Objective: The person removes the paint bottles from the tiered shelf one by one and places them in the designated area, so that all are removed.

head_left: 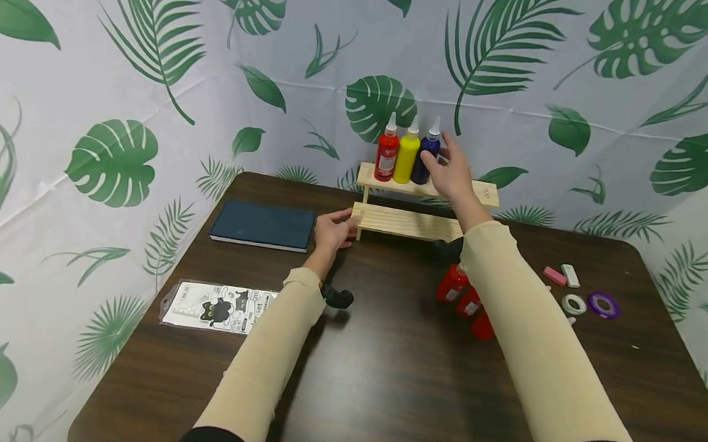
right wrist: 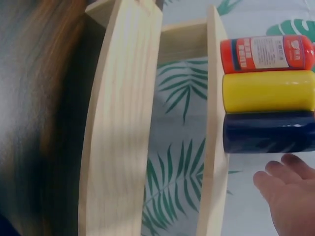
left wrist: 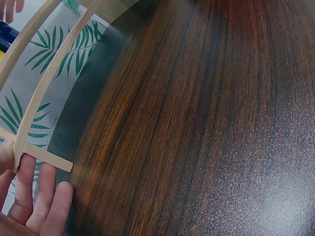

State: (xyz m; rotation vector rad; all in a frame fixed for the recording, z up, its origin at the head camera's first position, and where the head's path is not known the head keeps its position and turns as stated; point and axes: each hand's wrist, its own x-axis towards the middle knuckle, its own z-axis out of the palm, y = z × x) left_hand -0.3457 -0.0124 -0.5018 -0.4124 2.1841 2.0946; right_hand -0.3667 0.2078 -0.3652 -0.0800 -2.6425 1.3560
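A two-tier wooden rack (head_left: 415,223) stands at the back of the table. On its upper tier, side by side, are a red paint bottle (head_left: 385,157), a yellow paint bottle (head_left: 406,158) and a dark blue paint bottle (right wrist: 268,132), all with white nozzle caps. My left hand (head_left: 332,232) grips the left end of the lower tier, thumb on one side and fingers (left wrist: 47,184) on the other. Beside the blue bottle is my right hand (head_left: 452,176), its fingers (right wrist: 280,172) loosely extended, a small gap from the bottle in the right wrist view.
Red bottles (head_left: 451,284) stand partly hidden behind my right forearm. To the right lie a pink eraser (head_left: 555,276), a white block (head_left: 570,275), a white roll (head_left: 574,304) and a purple tape roll (head_left: 604,304). A dark notebook (head_left: 262,225) and a packaged ruler set (head_left: 217,306) lie left.
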